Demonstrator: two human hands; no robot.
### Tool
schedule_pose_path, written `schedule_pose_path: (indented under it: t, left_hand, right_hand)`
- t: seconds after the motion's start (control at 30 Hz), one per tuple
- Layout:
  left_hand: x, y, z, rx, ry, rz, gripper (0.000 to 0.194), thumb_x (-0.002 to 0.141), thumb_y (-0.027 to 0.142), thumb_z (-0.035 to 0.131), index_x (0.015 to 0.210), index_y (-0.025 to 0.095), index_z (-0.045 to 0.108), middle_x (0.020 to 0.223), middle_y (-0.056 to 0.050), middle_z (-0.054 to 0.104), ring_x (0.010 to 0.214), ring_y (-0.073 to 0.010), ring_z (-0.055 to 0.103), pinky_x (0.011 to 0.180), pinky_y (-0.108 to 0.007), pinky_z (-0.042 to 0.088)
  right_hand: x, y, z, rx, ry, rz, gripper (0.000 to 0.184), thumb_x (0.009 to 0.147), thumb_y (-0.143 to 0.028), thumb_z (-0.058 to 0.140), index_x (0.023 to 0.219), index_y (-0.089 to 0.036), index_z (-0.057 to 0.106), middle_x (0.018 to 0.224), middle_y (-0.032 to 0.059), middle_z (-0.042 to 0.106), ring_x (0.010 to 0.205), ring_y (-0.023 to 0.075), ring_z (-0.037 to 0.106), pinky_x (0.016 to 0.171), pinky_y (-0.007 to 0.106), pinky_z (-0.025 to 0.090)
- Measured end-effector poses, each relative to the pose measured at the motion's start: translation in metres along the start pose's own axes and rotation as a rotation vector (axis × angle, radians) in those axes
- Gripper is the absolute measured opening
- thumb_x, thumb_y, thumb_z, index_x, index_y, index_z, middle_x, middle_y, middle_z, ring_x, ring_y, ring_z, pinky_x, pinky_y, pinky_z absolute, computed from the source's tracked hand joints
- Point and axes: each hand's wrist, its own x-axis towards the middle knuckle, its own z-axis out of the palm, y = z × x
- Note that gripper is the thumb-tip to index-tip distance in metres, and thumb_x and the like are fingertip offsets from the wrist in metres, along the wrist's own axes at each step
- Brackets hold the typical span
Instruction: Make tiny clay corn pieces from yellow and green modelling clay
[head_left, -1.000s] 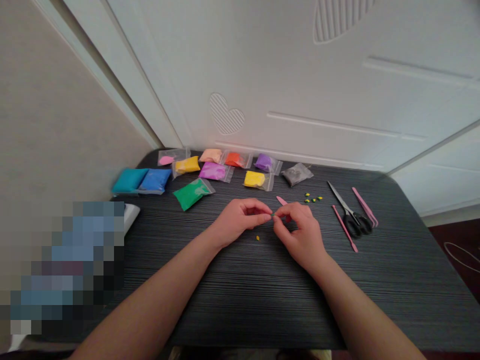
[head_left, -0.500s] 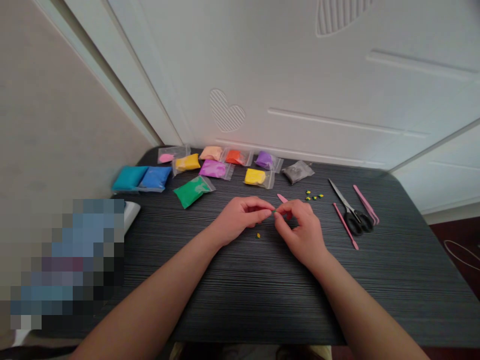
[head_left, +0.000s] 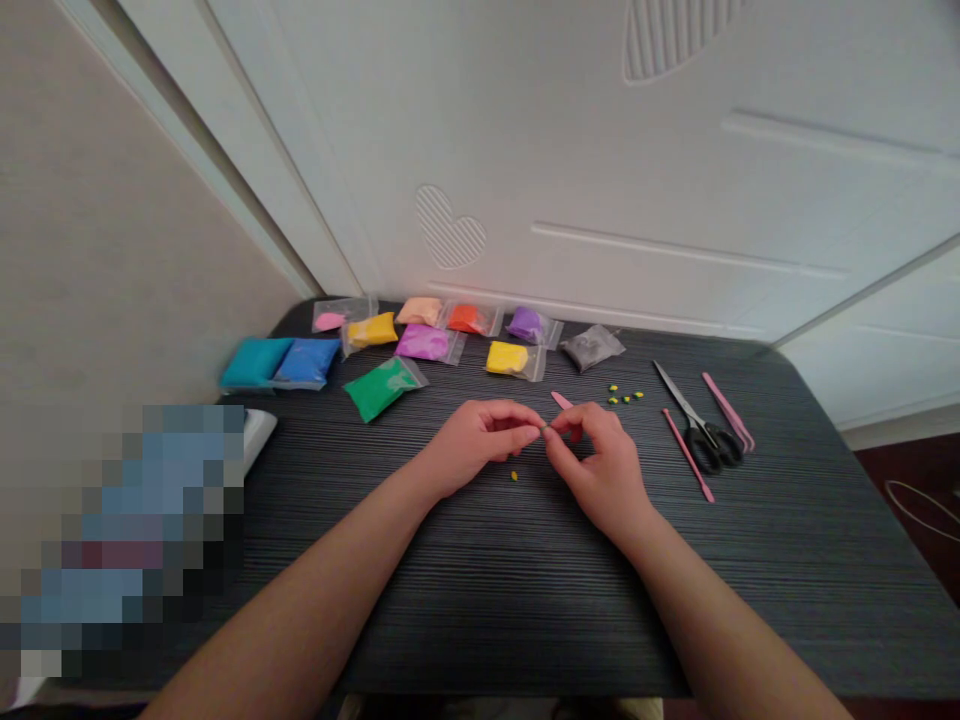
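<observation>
My left hand [head_left: 487, 440] and my right hand [head_left: 600, 455] meet fingertip to fingertip over the dark table. Pinched between them is a tiny piece of green clay [head_left: 545, 428], mostly covered by the fingers. Both hands are closed on it. A small yellow clay piece [head_left: 514, 476] lies on the table just below the left fingertips. Partly behind my right hand is a pink modelling tool [head_left: 561, 401]. Several little yellow-and-green clay pieces [head_left: 626, 399] sit in a group beyond my right hand.
Black-handled scissors [head_left: 701, 435], a thin pink tool [head_left: 688, 455] and pink tweezers [head_left: 727, 410] lie at the right. Along the back are bags of coloured clay, among them a green bag [head_left: 381, 388] and a yellow bag [head_left: 508, 358]. A white panelled surface [head_left: 600, 150] rises behind the table [head_left: 487, 600].
The camera view shifts slightly. My hands stay together with only small fingertip movements around the green clay; the pieces on the table keep their places.
</observation>
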Motion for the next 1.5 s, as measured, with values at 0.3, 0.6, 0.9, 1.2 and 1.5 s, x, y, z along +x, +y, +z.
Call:
schedule_pose_path:
  t: [0.3,0.6,0.9,1.2,1.5]
  left_hand:
    - [0.0026,-0.0023,0.0022,-0.108,0.056,-0.027,0.02,0.069,0.033,0.062,0.081,0.017,0.063,0.057,0.003,0.05,0.053,-0.0062,0.043,0.047,-0.017,0.031]
    - [0.0049,-0.0064,0.0029,-0.225,0.14,0.014,0.022,0.067,0.033,0.063,0.08,0.016,0.062,0.057,0.004,0.049,0.048,-0.0048,0.038,0.043,-0.017,0.026]
    - [0.0028,-0.0029,0.0044,0.172,0.191,0.245,0.021,0.075,0.033,0.055,0.081,0.015,0.063,0.081,-0.001,0.063,0.075,-0.0124,0.055,0.071,-0.024,0.041]
    - [0.0026,-0.0039,0.007,0.201,0.166,0.254,0.02,0.074,0.033,0.056,0.081,0.015,0.063,0.079,-0.001,0.063,0.075,-0.0125,0.056,0.071,-0.024,0.042]
    - [0.0032,-0.0074,0.0065,0.161,0.141,0.193,0.026,0.072,0.035,0.058,0.09,0.017,0.062,0.076,-0.001,0.062,0.065,-0.01,0.053,0.064,-0.023,0.042]
  right_hand:
    - [0.0007,0.0004,0.001,0.043,-0.005,-0.004,0.004,0.077,-0.024,0.052,0.075,-0.021,0.053,0.07,-0.0011,0.054,0.068,0.0133,0.049,0.078,0.035,0.039]
    - [0.001,-0.0018,0.0005,0.024,0.025,-0.047,0.007,0.077,-0.025,0.053,0.082,-0.02,0.054,0.073,-0.0008,0.055,0.068,0.0127,0.049,0.076,0.032,0.039]
    - [0.0005,0.0007,0.0027,-0.023,0.033,-0.032,0.009,0.077,-0.027,0.053,0.082,-0.02,0.056,0.073,-0.0002,0.056,0.071,0.0137,0.051,0.075,0.032,0.038]
    - [0.001,0.0015,0.0033,0.076,0.007,-0.004,0.005,0.077,-0.023,0.051,0.077,-0.021,0.056,0.069,-0.0016,0.055,0.07,0.0134,0.052,0.074,0.031,0.04]
    - [0.0013,0.0015,0.0011,0.182,-0.013,0.041,0.007,0.077,-0.024,0.05,0.074,-0.02,0.055,0.067,-0.0025,0.052,0.062,0.0109,0.048,0.069,0.03,0.042]
